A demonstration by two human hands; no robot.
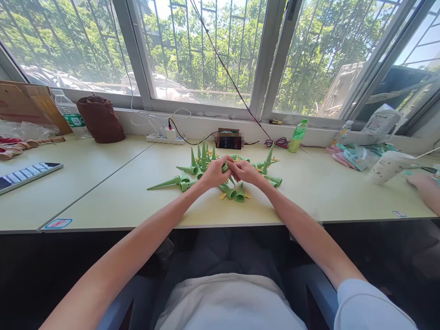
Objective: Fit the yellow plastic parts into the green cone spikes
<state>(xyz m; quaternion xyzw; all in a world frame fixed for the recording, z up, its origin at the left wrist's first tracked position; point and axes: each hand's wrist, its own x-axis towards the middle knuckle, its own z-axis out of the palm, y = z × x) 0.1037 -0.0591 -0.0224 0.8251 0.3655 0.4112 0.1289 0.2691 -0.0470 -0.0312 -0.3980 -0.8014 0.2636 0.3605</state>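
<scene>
My left hand is closed around a green plastic watering spike, whose open round end shows between the fingers. Touching it, my right hand is pinched at the same spot; what its fingertips hold is hidden. Around both hands lie many green cone-shaped spikes, some standing upright like the tall spike, others on their sides like the long spike. Small yellow valve pieces are scattered among them. Close to the table's front, a green socket end faces me.
Behind the pile stand a phone and a power strip. A green bottle is at the back right, with a white cup farther right. Another person's hand rests at the right edge. A tablet-like device lies left.
</scene>
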